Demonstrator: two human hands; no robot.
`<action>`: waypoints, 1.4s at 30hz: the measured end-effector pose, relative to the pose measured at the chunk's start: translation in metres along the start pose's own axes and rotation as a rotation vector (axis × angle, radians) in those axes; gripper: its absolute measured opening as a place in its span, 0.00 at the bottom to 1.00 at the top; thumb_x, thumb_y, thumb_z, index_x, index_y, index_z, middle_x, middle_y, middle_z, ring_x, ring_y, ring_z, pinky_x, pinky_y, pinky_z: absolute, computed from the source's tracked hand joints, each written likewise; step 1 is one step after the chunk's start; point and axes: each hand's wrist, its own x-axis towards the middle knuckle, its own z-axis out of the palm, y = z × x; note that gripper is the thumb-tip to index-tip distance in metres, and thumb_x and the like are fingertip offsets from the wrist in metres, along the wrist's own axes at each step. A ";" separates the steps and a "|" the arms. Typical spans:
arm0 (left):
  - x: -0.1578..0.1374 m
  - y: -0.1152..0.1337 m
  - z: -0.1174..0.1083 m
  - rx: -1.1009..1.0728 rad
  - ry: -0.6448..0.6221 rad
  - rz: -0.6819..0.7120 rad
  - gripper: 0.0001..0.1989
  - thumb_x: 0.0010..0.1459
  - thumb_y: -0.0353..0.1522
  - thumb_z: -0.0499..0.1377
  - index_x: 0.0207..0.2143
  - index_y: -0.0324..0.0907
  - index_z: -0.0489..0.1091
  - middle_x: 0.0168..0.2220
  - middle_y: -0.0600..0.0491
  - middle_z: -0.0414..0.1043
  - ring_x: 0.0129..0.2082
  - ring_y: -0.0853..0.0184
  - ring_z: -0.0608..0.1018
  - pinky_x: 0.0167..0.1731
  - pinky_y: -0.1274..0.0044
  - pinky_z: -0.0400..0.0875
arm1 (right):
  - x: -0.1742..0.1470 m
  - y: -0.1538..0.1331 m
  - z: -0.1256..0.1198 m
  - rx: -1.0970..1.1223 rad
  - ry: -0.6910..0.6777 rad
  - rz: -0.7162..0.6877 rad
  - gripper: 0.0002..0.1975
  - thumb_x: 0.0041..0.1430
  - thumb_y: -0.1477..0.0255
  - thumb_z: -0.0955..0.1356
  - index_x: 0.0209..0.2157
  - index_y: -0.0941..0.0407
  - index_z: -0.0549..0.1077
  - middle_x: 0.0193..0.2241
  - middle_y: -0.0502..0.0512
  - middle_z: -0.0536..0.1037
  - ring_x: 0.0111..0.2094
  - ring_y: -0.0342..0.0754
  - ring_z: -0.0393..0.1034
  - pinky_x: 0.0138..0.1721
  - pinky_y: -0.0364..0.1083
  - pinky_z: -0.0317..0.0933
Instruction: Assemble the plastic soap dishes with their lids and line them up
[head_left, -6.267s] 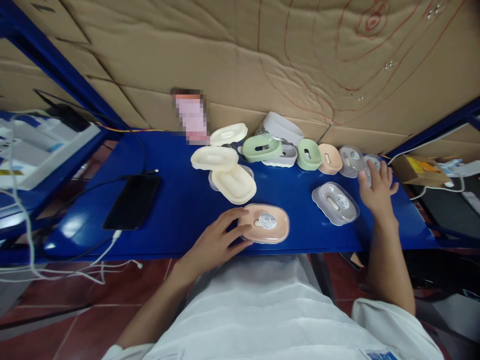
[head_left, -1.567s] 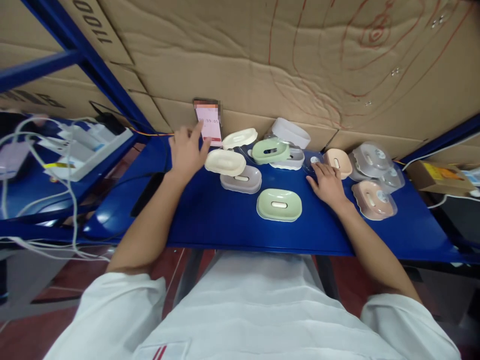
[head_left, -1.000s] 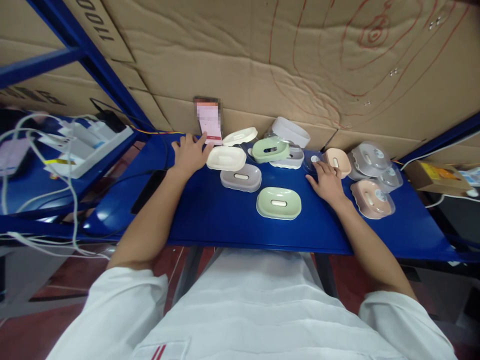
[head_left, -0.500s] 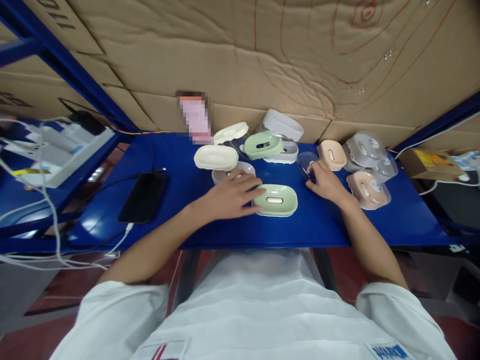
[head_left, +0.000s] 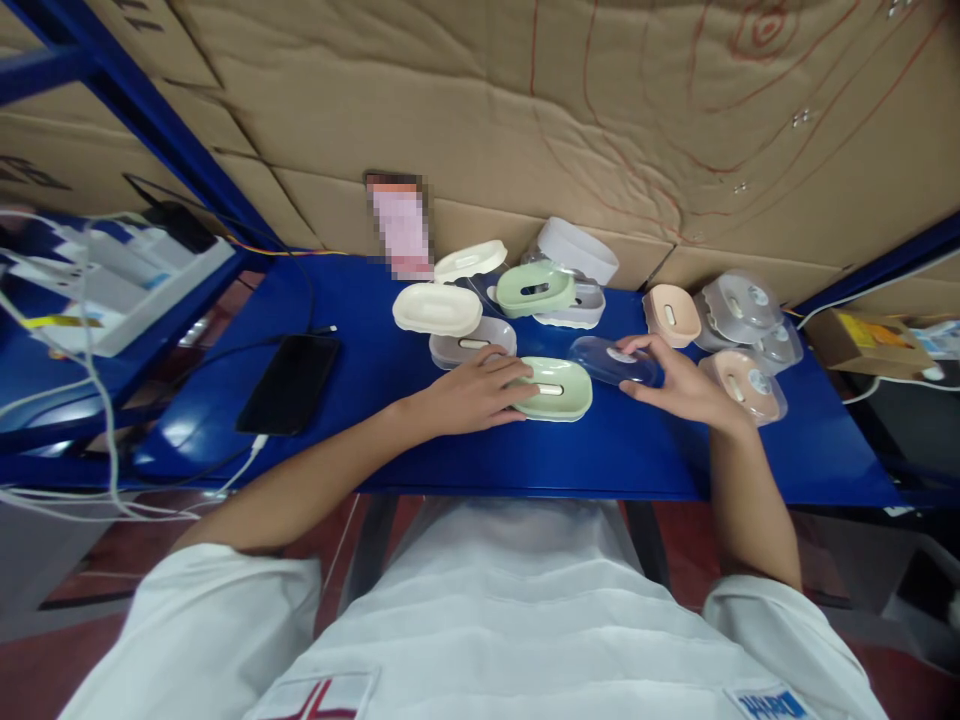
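My right hand (head_left: 671,380) is closed on a clear plastic lid (head_left: 604,360), held by its right end with thumb and fingers. The lid is tilted just right of a light green soap dish (head_left: 559,388) on the table. My left hand (head_left: 480,395) grips the left end of that dish, its fingers over the rim. Behind the left hand lies a grey soap dish (head_left: 442,347), with a cream tray (head_left: 437,308) overlapping it. A second green tray (head_left: 517,292) rests farther back on a lilac dish (head_left: 589,305).
Peach dishes (head_left: 671,315) and lidded soap boxes (head_left: 739,305) stand at the right of the blue table (head_left: 525,465). A black phone (head_left: 289,385) with a cable lies left. A cream piece (head_left: 472,260) and a pale lilac piece (head_left: 581,248) are near the cardboard wall (head_left: 420,120).
My right hand has lifted the clear lid and brought it closer to the green dish. My left hand has closed in on the dish's left end.
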 end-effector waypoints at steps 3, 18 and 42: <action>-0.001 -0.002 0.000 -0.004 0.048 -0.068 0.25 0.70 0.44 0.64 0.63 0.43 0.70 0.63 0.38 0.72 0.62 0.48 0.74 0.64 0.57 0.65 | 0.005 -0.027 0.020 0.069 -0.026 -0.154 0.21 0.65 0.65 0.72 0.57 0.48 0.66 0.63 0.61 0.74 0.66 0.59 0.70 0.66 0.62 0.66; -0.002 -0.008 0.007 -0.013 0.065 -0.050 0.24 0.70 0.48 0.62 0.57 0.40 0.73 0.51 0.40 0.75 0.51 0.52 0.78 0.54 0.62 0.74 | 0.018 -0.030 0.083 -0.228 -0.043 -0.434 0.30 0.73 0.59 0.69 0.72 0.49 0.65 0.75 0.63 0.62 0.78 0.64 0.48 0.74 0.68 0.56; -0.002 -0.004 -0.006 0.117 -0.145 -0.362 0.16 0.74 0.38 0.57 0.54 0.38 0.76 0.48 0.41 0.81 0.48 0.51 0.83 0.46 0.63 0.74 | 0.022 0.038 0.009 -0.709 0.572 0.375 0.31 0.74 0.49 0.64 0.67 0.54 0.74 0.66 0.66 0.72 0.65 0.67 0.63 0.65 0.62 0.57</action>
